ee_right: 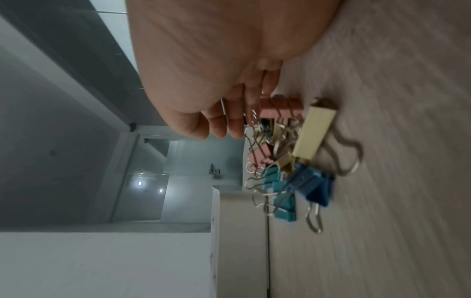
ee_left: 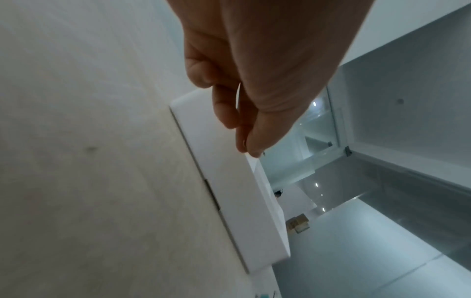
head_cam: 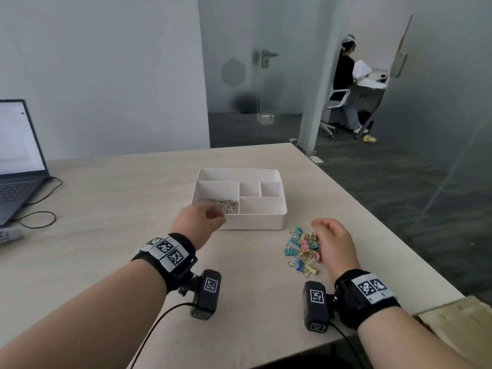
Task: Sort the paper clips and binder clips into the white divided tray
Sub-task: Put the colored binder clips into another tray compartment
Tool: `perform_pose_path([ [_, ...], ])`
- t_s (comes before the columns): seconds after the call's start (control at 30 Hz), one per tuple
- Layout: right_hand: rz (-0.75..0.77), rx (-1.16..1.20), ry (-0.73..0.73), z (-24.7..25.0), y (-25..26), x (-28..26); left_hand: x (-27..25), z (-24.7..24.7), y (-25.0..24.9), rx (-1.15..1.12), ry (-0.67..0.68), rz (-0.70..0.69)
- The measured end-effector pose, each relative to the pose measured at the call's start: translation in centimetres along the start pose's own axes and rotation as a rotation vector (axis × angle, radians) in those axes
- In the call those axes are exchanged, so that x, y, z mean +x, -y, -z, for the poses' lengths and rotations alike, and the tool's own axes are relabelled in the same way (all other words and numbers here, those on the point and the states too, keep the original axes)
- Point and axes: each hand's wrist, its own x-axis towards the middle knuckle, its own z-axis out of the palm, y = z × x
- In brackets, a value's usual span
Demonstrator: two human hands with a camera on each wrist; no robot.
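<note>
Left hand [head_cam: 199, 219]: fingertips pinched together above the white divided plastic tray [head_cam: 269, 222], over its silver wire paper clips [head_cam: 225, 205]; anything held, cannot tell.
Right hand [head_cam: 334, 242]: fingers loosely curled beside pastel binder clips [head_cam: 303, 250] near the pale wooden table's [head_cam: 111, 209] right edge.

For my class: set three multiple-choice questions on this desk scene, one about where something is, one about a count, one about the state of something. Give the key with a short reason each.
1. Where do the silver paper clips lie?
A. in the near left compartment of the white tray
B. on the laptop
C. on the floor

2. How many compartments does the tray have?
A. two
B. five
C. nine

3. What state are the coloured binder clips in?
A. a loose pile on the table beside the right hand
B. sorted into the tray
C. stacked on the laptop

Key: 1 A, the head view shows them in that compartment, by the left hand. 2 B, the dividers mark five. 3 A, they lie heaped right of the tray.
</note>
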Motion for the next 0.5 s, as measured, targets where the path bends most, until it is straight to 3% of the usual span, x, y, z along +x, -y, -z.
perform_pose_path([
  [0.2,0.028,-0.011,-0.014,0.0,-1.2,0.6,3.9,0.3,-0.3,-0.069,-0.123,0.109],
  [0.3,0.032,-0.002,-0.012,0.2,-1.2,0.6,3.3,-1.1,-1.6,-0.101,-0.157,0.044],
  [0.4,0.046,-0.023,0.034,0.0,-1.0,0.6,1.4,-3.6,-4.0,-0.144,-0.008,-0.087],
  [0.5,0.059,-0.059,0.087,-0.2,-1.1,0.9,-0.3,-5.9,-6.0,0.014,0.241,-0.216],
])
